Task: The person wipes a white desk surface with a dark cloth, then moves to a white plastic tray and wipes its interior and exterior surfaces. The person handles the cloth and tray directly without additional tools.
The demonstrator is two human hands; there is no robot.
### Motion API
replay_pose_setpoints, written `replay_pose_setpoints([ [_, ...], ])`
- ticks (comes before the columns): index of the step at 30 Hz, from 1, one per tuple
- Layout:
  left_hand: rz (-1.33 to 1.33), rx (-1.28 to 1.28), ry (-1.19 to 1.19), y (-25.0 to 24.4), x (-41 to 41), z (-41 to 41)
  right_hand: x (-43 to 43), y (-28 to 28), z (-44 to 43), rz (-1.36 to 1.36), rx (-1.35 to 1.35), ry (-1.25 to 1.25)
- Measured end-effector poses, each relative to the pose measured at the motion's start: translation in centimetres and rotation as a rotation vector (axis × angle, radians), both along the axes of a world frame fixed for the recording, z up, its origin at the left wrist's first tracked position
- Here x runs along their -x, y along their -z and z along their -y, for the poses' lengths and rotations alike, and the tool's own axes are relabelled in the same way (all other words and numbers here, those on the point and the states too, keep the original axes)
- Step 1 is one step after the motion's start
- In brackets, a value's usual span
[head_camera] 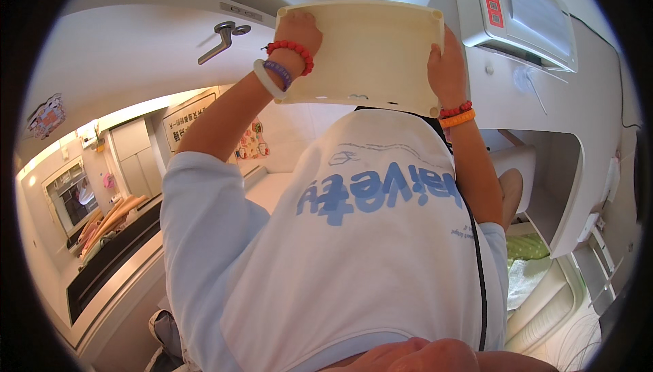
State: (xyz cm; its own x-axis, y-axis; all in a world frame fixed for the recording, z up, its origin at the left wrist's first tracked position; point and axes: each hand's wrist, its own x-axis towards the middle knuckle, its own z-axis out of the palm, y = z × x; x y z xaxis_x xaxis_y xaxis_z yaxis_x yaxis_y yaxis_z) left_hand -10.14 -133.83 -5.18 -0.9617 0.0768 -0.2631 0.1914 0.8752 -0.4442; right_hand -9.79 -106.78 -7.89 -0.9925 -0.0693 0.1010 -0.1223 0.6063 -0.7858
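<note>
A shallow cream plastic tray [377, 56] with round posts at its corners is held up in front of my chest, its recessed side facing me. My left hand [301, 33] lies over its left end, fingers curled against the plastic and their tips hard to make out. Red beads, a purple band and a white band circle that wrist. My right hand [449, 68] grips the right edge, thumb on the near face and the other fingers mostly hidden. A red bead bracelet and an orange band [458, 118] are on the right wrist.
A white door [153, 40] with a metal lever handle [224, 40] stands close on the left. A white boxy appliance [515, 15] is at upper right, above a white cabinet [525, 101] with an open recess. A green cushion [528, 247] lies lower right.
</note>
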Motion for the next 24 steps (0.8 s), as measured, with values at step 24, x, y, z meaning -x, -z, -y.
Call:
replay_pose_setpoints([
  [24, 0.411, -1.503, 0.062, 0.8, -7.8, -11.2, 0.1, -0.7, 0.2, -0.042, 0.024, -0.075],
])
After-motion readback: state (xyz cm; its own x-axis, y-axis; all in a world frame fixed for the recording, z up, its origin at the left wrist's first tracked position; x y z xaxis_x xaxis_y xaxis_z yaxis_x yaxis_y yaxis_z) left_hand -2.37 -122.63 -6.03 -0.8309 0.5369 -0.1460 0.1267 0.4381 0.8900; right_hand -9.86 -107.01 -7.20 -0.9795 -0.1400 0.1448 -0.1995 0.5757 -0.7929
